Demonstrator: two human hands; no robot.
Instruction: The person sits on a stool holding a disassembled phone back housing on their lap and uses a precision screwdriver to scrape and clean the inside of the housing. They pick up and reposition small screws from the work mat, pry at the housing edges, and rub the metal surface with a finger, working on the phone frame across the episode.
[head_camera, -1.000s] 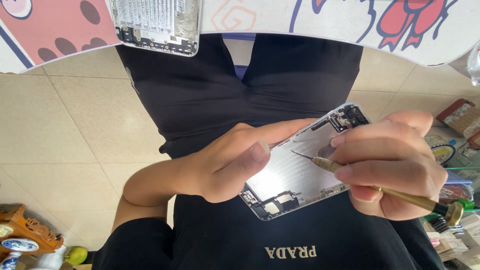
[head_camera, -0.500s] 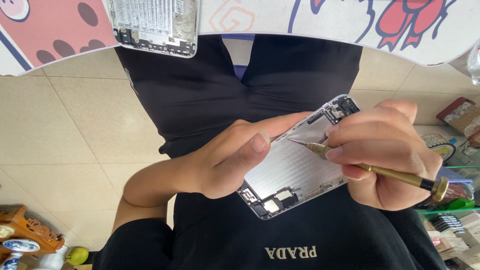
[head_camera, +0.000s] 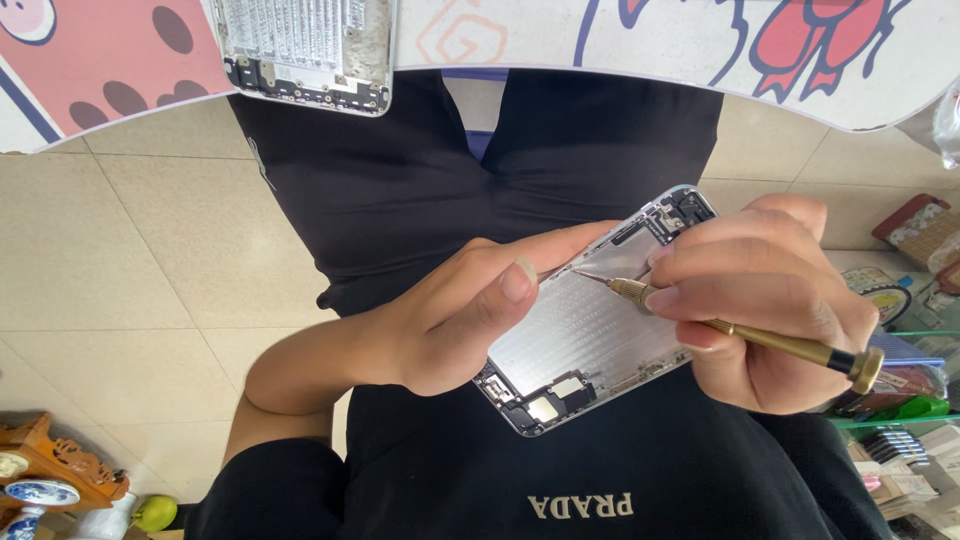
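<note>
Gripping the phone housing (head_camera: 590, 330) along its near edge, the left hand (head_camera: 450, 320) wraps around it, thumb pressed on the bare metal inner face and fingers curled beneath. Just right of that thumb, the fine tip of a brass precision screwdriver (head_camera: 740, 330) touches the housing's inner surface near its upper end. Farther right, the right hand (head_camera: 770, 300) pinches the screwdriver's knurled collar between thumb and fingertips, the shaft trailing out past the palm to a dark end cap. Beyond both grips, a second opened phone housing (head_camera: 305, 50) lies on the patterned tabletop (head_camera: 600, 35).
</note>
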